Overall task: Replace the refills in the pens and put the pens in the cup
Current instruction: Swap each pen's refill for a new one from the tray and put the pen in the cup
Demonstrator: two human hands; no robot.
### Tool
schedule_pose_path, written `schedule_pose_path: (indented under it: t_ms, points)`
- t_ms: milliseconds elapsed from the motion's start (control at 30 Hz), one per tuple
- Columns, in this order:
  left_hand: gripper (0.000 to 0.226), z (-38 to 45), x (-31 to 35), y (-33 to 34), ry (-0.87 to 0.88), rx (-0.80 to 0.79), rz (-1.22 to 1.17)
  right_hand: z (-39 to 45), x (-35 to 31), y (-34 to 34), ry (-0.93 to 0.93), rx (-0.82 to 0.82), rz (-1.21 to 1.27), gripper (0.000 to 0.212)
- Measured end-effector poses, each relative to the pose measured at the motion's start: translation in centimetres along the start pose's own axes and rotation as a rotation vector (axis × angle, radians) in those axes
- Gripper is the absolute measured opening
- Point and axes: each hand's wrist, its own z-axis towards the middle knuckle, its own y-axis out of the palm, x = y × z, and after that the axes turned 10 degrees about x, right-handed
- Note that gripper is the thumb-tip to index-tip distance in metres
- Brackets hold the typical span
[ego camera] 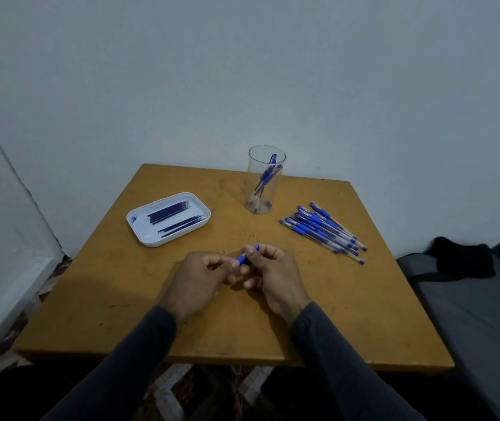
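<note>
**Gripping one blue pen between both hands**

Holding a blue pen (247, 254) above the middle of the wooden table (349, 299), both hands meet fingertip to fingertip. The left hand (200, 279) has its fingers curled in tightly, pinching the pen's lower end; how much of the pen lies inside that curl cannot be told. The right hand (273, 275) closes its thumb and forefinger narrowly round the blue grip section, with the remaining fingers folded under. The pen tilts up and away from the left fingers toward the right ones.

Beyond the right fingertips stands a clear plastic cup (266, 180) with a few blue pens upright-leaning inside. Right of those fingers, well apart, lies a loose pile of blue pens (323, 230). Beyond the left fingers sits a white tray (139, 229) holding dark refills (176, 215).
</note>
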Motion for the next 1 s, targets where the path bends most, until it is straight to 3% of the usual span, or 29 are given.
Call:
schedule_pose_path:
  t_ms: [567, 800, 867, 1000]
  points:
    - [0.015, 1.0, -0.3, -0.6, -0.038, -0.088, -0.049, 0.3, 0.8, -0.2, -0.050, 0.053, 0.089, 0.022]
    - [0.017, 0.4, -0.9, -0.1, -0.030, 0.060, -0.076, 0.3, 0.8, 0.3, -0.080, 0.105, 0.067, 0.018]
    - [0.019, 0.1, -0.9, 0.0, -0.017, 0.158, -0.105, 0.4, 0.6, 0.1, -0.111, 0.153, -0.058, 0.014]
    - [0.025, -0.2, -0.9, 0.1, 0.028, 0.267, -0.107, 1.1, 0.4, 0.2, -0.291, 0.232, -0.538, 0.016]
